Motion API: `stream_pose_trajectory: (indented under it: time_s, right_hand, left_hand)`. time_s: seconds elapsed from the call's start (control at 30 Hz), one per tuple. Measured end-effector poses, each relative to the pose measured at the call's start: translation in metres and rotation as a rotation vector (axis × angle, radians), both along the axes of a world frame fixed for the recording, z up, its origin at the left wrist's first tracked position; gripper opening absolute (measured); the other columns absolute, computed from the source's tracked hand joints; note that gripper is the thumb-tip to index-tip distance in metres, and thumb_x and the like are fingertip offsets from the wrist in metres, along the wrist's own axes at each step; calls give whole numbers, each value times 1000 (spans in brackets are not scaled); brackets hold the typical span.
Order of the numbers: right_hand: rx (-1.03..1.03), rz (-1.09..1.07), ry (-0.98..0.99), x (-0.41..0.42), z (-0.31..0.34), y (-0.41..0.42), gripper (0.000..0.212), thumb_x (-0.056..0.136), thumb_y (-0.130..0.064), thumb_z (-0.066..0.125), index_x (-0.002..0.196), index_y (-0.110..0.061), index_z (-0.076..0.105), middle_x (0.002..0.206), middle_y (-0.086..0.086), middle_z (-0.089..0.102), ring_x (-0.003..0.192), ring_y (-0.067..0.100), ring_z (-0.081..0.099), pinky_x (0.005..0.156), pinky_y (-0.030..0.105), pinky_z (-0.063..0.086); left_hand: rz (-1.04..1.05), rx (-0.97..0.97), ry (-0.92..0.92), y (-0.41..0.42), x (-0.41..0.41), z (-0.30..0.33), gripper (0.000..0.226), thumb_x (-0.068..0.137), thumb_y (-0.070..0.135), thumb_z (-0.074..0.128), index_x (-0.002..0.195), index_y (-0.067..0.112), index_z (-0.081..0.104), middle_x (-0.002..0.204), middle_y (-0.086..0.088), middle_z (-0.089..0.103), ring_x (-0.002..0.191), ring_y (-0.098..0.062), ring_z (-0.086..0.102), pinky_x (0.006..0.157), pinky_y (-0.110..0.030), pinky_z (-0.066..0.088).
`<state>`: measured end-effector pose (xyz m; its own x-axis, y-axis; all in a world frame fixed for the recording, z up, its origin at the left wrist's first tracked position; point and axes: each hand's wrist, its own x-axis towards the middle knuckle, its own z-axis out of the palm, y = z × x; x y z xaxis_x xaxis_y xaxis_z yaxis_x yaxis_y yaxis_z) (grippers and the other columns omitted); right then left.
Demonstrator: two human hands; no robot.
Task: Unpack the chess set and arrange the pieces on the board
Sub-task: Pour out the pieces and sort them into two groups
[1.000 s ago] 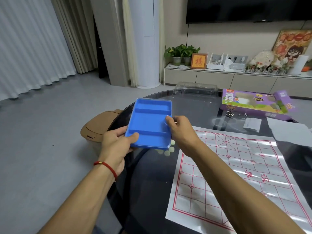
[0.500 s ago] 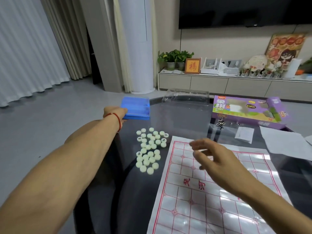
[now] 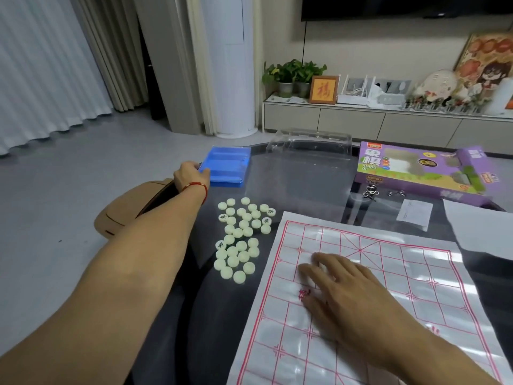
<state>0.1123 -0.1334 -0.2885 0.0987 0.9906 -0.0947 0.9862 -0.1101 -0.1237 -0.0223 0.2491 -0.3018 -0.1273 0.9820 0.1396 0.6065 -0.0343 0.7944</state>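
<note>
Lying loose near table's (image 3: 305, 179) left edge, pieces (image 3: 241, 240): small, light, likely slippery; pinch by rims. Left hand (image 3: 190, 176) grips blue tray (image 3: 226, 169); right hand (image 3: 341, 290) flat, fingers spread, on board (image 3: 402, 273).

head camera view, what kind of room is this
Most likely a home living room: a wall-mounted TV above a low media cabinet holding potted plants, and floor-length curtains on the left.

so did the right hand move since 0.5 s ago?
Yes. The right hand has come down onto the paper board, fingers flat on its left part; earlier it hovered above the board's near-left corner.
</note>
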Motion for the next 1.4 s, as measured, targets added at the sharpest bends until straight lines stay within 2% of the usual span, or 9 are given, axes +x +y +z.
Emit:
stream_pose_trajectory:
  time_s: [0.1, 0.27, 0.47, 0.57, 0.7, 0.83, 1.13, 1.3, 1.4]
  right_hand:
    - [-35, -7, -17, 0, 0, 2, 75, 87, -64, -6, 153, -37, 20, 163, -6, 20, 151, 16, 21, 123, 36, 15]
    - [-63, -20, -62, 3, 5, 2, 53, 106, -46, 26, 156, -32, 12, 166, -4, 11, 153, 15, 12, 125, 34, 8]
    - [285, 129, -18, -46, 4, 31, 36, 99, -30, 60, 135, -28, 58, 131, -4, 64, 117, 18, 59, 99, 35, 50]
    - [340, 214, -45, -77, -6, 52, 33, 97, -29, 58, 129, -28, 61, 118, -4, 66, 111, 21, 59, 91, 38, 50]
    - [378, 167, -155, -87, -20, 58, 22, 94, -30, 58, 113, -26, 67, 111, -5, 68, 119, 24, 55, 92, 40, 43]
    - [414, 209, -171, -91, -26, 49, 19, 87, -26, 73, 105, -26, 70, 106, -5, 68, 111, 23, 58, 85, 38, 47]
    - [482, 352, -246, -93, -17, 51, 8, 86, -25, 76, 93, -21, 74, 81, -4, 65, 86, 22, 51, 68, 36, 41]
    - [443, 180, 99, -98, -10, 45, 8, 87, -19, 68, 83, -18, 75, 79, 0, 70, 80, 21, 57, 66, 40, 50]
    - [385, 148, 231, -96, -8, 49, 10, 86, -18, 67, 85, -19, 77, 81, -1, 72, 79, 19, 57, 68, 40, 53]
  left_hand:
    - [-34, 16, 49, -5, -7, 2, 34, 97, 26, 59, 120, 3, 67, 119, -20, 67, 113, -37, 60, 94, -38, 47]
    - [-317, 230, 268, -67, -39, 0, 41, 84, 8, 58, 125, 13, 62, 125, -12, 60, 119, -31, 50, 104, -37, 40]
    - [-796, 406, 358, -189, -101, -5, 27, 85, 8, 62, 108, 21, 69, 105, 3, 59, 97, -16, 52, 91, -29, 44]
    - [-950, 496, 462, -213, -116, -20, 25, 90, 15, 60, 113, 18, 69, 109, 3, 59, 100, -18, 55, 92, -32, 48]
    - [-923, 567, 463, -214, -121, -24, 23, 97, 26, 60, 114, 17, 73, 109, 5, 63, 100, -17, 57, 89, -34, 53]
    - [-928, 550, 440, -224, -126, -25, 18, 98, 25, 62, 105, 16, 76, 101, 7, 63, 96, -12, 55, 84, -33, 53]
    - [-833, 507, 405, -248, -128, -15, 15, 96, 18, 64, 89, 11, 74, 96, 1, 54, 90, -14, 49, 80, -31, 49]
    - [-663, 221, 319, -262, -140, -13, 23, 100, 24, 56, 91, 18, 75, 97, 2, 53, 96, -14, 47, 86, -23, 36]
    - [-663, 213, 327, -261, -147, -10, 18, 99, 28, 59, 95, 22, 76, 97, 4, 54, 97, -11, 47, 81, -16, 29]
